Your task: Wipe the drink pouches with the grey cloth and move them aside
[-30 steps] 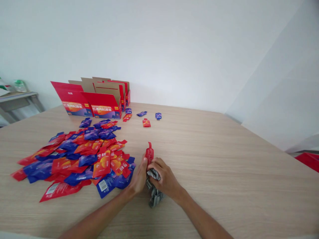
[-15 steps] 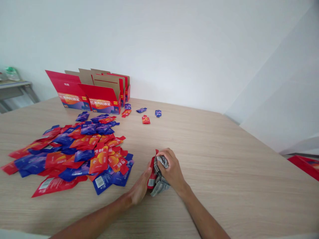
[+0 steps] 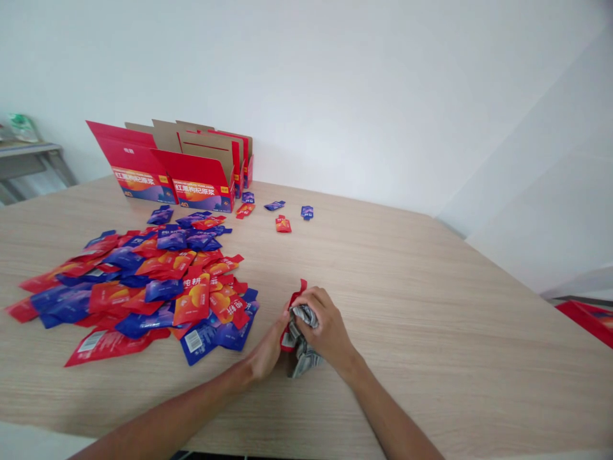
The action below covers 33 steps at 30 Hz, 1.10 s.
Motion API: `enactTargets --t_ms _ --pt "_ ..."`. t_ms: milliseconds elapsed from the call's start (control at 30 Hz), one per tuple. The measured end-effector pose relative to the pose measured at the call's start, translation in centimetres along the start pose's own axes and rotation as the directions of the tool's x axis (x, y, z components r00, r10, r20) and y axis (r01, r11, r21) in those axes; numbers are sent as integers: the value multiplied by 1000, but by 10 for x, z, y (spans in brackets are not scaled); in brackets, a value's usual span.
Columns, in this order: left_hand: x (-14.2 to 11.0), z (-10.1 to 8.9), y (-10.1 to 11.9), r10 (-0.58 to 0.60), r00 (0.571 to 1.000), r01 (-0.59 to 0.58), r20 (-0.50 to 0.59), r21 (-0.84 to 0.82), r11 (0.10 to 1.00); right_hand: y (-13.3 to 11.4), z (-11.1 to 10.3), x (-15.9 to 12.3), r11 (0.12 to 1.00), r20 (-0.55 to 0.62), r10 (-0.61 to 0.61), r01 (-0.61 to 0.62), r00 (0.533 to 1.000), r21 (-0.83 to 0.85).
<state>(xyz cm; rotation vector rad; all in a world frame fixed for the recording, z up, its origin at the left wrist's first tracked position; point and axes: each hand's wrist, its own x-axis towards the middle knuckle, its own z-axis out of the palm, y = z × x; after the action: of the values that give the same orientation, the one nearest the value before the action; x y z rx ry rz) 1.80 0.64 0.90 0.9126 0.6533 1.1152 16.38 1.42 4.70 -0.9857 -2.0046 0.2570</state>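
Note:
My left hand (image 3: pixel 268 348) is closed on a red pouch (image 3: pixel 297 292), gripping it from the left side. The pouch stands roughly upright, its narrow spout end pointing away from me. Bunched in my right hand (image 3: pixel 328 327) is a grey striped cloth (image 3: pixel 306 358), pressed against the pouch's right side. The cloth and fingers hide much of the pouch. To the left of my hands lies a loose heap of red and blue pouches (image 3: pixel 191 300), some with barcodes showing.
Open red cardboard boxes (image 3: pixel 198 191) stand at the back left. Several single pouches, among them a red pouch (image 3: pixel 283 223) and a blue pouch (image 3: pixel 307 213), lie right of them. A red item (image 3: pixel 587 319) shows at the right edge; a side table (image 3: pixel 31 151) is at far left.
The red pouch has turned in my left hand, first showing its back and barcode, now mostly covered. My right hand has shifted slightly right and rubs the cloth along it.

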Motion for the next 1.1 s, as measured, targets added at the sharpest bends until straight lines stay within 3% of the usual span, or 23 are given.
enactTargets --t_ms 200,333,467,600,667,733,833,933,1100 --pt "-8 -7 -11 -27 986 11 166 95 995 11 -14 4 991 -153 129 -134 980 -22" --pt "-8 -6 -10 -9 988 3 154 42 999 9 -13 4 994 -136 110 -111 985 1" --pt "1 -3 -5 25 998 -32 -56 -122 992 2 -5 2 1000 17 -2 1 1000 16" --pt "12 -10 -4 -33 948 -49 -317 -245 968 -5 6 -2 995 195 -103 102 975 12" --pt "14 -12 -4 -35 930 -55 -365 -233 971 -5 8 -2 994 205 -105 107 973 3" --pt "12 -12 -5 14 949 -66 -316 -154 986 -3 6 -2 997 150 -78 80 986 -6" --pt "4 -6 -5 87 984 -88 -153 1 996 4 -1 0 1000 30 -3 4 1000 -24" --pt "-4 -1 -2 84 996 -80 -37 112 990 10 -8 2 996 -72 68 -72 995 -51" --pt "-10 2 6 59 998 -65 35 213 975 10 -13 4 990 -154 117 -128 981 -65"
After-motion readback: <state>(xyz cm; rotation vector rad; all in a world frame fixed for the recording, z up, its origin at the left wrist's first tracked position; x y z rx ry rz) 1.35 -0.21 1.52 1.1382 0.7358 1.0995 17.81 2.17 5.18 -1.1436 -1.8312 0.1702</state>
